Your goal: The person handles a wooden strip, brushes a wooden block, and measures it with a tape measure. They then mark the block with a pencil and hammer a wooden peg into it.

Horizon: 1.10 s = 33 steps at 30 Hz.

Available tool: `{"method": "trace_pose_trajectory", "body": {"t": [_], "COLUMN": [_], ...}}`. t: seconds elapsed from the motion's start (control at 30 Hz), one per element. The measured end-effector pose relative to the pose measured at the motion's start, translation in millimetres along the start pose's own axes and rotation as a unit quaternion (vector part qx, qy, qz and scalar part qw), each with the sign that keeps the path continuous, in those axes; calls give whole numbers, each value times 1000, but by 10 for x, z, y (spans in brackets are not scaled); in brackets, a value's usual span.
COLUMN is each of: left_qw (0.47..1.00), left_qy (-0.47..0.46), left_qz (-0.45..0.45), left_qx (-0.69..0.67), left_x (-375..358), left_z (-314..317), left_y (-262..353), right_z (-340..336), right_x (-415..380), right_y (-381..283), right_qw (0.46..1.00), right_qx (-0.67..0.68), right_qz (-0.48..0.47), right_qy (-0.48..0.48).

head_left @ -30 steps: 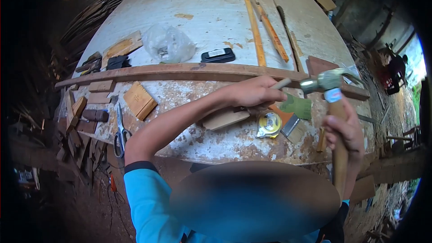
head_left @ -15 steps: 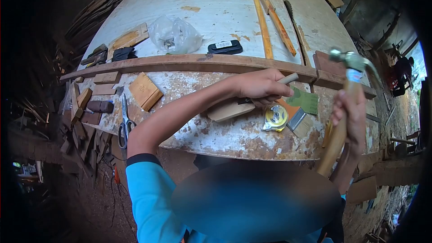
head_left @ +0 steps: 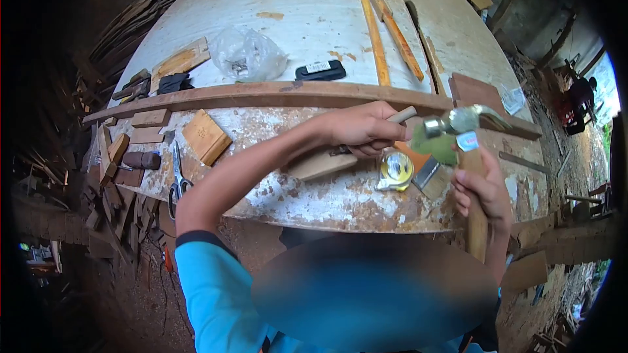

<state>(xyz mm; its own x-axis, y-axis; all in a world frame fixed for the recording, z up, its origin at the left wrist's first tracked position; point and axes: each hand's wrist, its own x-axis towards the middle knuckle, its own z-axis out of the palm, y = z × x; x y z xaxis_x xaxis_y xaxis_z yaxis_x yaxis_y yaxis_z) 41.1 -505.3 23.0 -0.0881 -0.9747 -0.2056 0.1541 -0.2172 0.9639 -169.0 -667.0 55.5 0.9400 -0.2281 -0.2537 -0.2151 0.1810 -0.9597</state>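
The left hand (head_left: 363, 132) grips a chisel (head_left: 399, 116), fingers closed round its pale handle, just above a wood block (head_left: 317, 165) on the worktop (head_left: 314, 13). The right hand (head_left: 484, 189) is clenched on the wooden handle of a hammer (head_left: 468, 157); its metal head sits just right of the chisel's handle end, whether touching it I cannot tell. Below the chisel lie a yellow tape measure (head_left: 394, 170) and a brush (head_left: 432, 176). Left of the block lie a small board (head_left: 205, 136) and scissors (head_left: 175, 180). Beyond the chisel, across a long plank (head_left: 261, 95), lie a plastic bag (head_left: 245, 55) and wood strips (head_left: 373, 26).
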Motion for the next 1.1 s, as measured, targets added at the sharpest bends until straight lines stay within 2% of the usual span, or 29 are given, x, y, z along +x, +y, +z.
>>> {"method": "trace_pose_trajectory", "body": {"t": [0.07, 0.17, 0.27, 0.3, 0.4, 0.53, 0.57, 0.7, 0.73, 0.8, 0.9, 1.0, 1.1], "left_qw": [998, 999, 999, 999, 1000, 999, 999, 998, 993, 969, 943, 856, 726], "left_qy": [-6, -6, -17, -22, -10, -26, -36, 26, 96, 234, 314, 403, 456], "left_qz": [18, -8, -13, -17, -6, -45, -38, 59, 60, 58, 95, 263, 393], "left_qx": [-58, -49, -34, -28, 27, -9, -12, -6, 16, 58, -52, -190, -333], "left_x": [-32, -27, 27, 40, -49, -18, -31, -146, -218, -400, -774, -1063, -1104], "left_z": [-50, -43, -20, -1, 8, -3, -41, -93, -57, 74, 7, 98, 97], "left_y": [-68, -50, -46, -58, -47, -35, -36, -80, -56, 41, 46, 3, -208], "right_z": [-160, -367, -143, 32, 6, -126, -191, -261, -257, -251, -293, -315, -297], "right_x": [26, 182, 221, 108, 7, 5, -16, -150, -169, -211, -235, -217, -196], "right_y": [32, -15, 127, 113, 228, 490, 614, 961, 1038, 1140, 1178, 1210, 1212], "right_qw": [996, 969, 972, 986, 999, 984, 983, 990, 991, 992, 994, 994, 992], "right_qx": [11, 96, -70, -116, 21, 4, 24, 31, 24, 10, 14, 18, 22], "right_qz": [-71, -184, -112, -58, -15, -72, -66, -21, -21, -21, -24, -18, -11], "right_qy": [58, 132, 194, 106, 31, 164, 167, 133, 129, 121, 110, 110, 121]}}
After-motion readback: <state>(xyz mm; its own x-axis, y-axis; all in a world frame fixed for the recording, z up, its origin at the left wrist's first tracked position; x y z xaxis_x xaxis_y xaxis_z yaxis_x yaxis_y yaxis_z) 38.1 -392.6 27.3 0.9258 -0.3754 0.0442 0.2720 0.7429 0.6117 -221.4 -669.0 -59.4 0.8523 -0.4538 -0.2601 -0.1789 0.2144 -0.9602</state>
